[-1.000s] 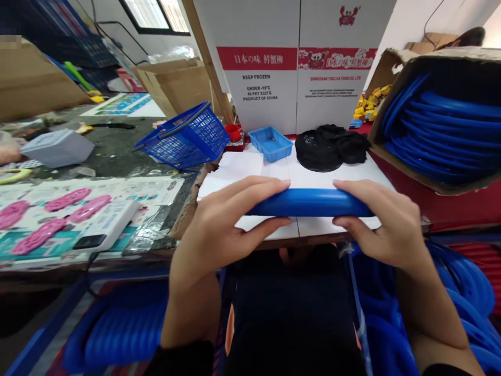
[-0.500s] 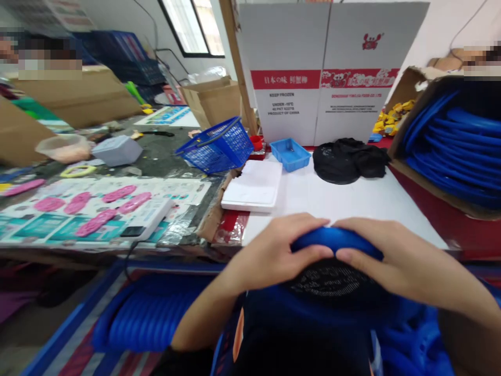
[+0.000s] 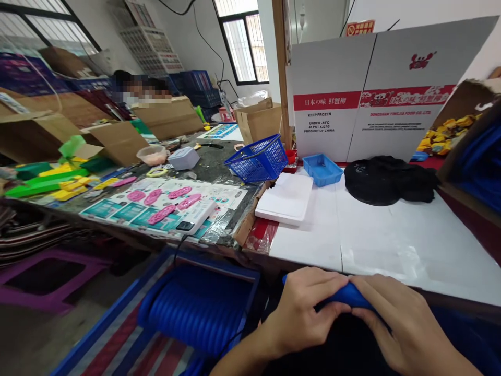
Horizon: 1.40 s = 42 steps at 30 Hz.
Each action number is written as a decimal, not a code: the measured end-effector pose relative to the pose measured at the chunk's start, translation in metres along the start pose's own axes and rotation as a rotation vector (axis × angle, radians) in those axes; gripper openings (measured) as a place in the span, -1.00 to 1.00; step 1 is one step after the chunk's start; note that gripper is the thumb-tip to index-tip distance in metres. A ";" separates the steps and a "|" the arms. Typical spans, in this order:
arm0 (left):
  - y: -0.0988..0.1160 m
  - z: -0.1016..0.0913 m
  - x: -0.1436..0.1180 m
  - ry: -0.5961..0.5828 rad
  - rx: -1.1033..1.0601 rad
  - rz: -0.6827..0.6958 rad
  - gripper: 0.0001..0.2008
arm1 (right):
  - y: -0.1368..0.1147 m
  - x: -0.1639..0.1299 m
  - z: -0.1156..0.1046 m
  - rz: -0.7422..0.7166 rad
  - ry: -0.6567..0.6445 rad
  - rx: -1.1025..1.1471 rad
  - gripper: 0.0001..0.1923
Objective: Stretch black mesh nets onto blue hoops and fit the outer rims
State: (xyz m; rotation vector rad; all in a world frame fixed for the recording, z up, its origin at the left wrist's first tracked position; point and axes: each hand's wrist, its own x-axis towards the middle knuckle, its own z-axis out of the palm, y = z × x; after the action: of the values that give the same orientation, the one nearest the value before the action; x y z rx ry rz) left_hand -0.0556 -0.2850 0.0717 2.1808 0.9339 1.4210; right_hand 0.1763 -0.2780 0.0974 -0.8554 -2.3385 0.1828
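Observation:
My left hand (image 3: 307,310) and my right hand (image 3: 401,318) are closed side by side round a thick, smooth blue tube-like piece (image 3: 350,295). Their fingertips meet at its middle, thumbs on the near side and fingers over the top. It is held low, just in front of the table's near edge. How far the piece runs on under my palms is hidden, and dark material below it is too dark to make out. Beyond my hands, a round black item with black cloth (image 3: 389,183) lies on the white tabletop (image 3: 313,245).
A blue tray (image 3: 323,171), a white foam slab (image 3: 285,197) and a tilted blue basket (image 3: 260,159) stand ahead. Pink pieces (image 3: 162,214) lie on the left table. A crate (image 3: 105,318) at lower left holds ribbed blue rings (image 3: 188,308). A person sits behind boxes far left.
The view has swung left, showing more of the left table. My hands sit lower in view, still gripping the blue piece. The printed black surface under it no longer shows.

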 end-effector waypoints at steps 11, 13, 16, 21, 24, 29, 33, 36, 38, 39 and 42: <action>-0.017 -0.006 -0.011 -0.358 -0.026 -0.087 -0.47 | 0.000 -0.014 0.010 -0.032 0.030 -0.060 -0.69; -0.018 -0.005 -0.014 -0.335 -0.035 -0.049 -0.51 | 0.004 -0.019 0.010 -0.018 -0.001 -0.062 -0.72; -0.020 -0.007 -0.020 -0.248 -0.076 0.002 -0.51 | 0.013 -0.029 0.003 -0.004 -0.042 -0.067 -0.66; -0.018 -0.016 -0.020 -0.246 -0.105 -0.040 -0.54 | 0.021 -0.041 -0.010 -0.044 -0.028 -0.064 -0.60; -0.010 -0.017 -0.013 -0.414 0.106 0.015 -0.49 | 0.015 -0.040 -0.008 -0.034 -0.039 -0.087 -0.63; -0.015 -0.005 -0.008 -0.440 0.296 0.163 -0.63 | 0.004 -0.033 0.003 0.004 -0.054 -0.160 -0.72; -0.032 0.003 -0.018 -0.340 0.225 0.199 -0.61 | 0.002 -0.034 0.007 0.065 -0.110 -0.194 -0.69; -0.039 -0.006 -0.029 -0.345 0.191 0.173 -0.56 | 0.008 -0.041 -0.002 0.099 -0.178 -0.151 -0.52; -0.041 -0.017 -0.033 -0.323 0.163 0.137 -0.52 | 0.015 -0.047 -0.012 0.101 -0.192 -0.085 -0.46; -0.042 -0.022 -0.034 -0.316 0.145 0.116 -0.51 | 0.019 -0.050 -0.016 0.093 -0.189 -0.051 -0.47; -0.040 -0.032 -0.031 -0.382 0.091 0.045 -0.48 | 0.025 -0.055 -0.024 0.055 -0.165 0.002 -0.52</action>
State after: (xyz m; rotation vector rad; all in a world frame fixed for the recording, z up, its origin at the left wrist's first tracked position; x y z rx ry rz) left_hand -0.1062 -0.2797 0.0396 2.4351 0.8252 0.9418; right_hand 0.2364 -0.2949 0.0792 -0.9361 -2.4677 0.2891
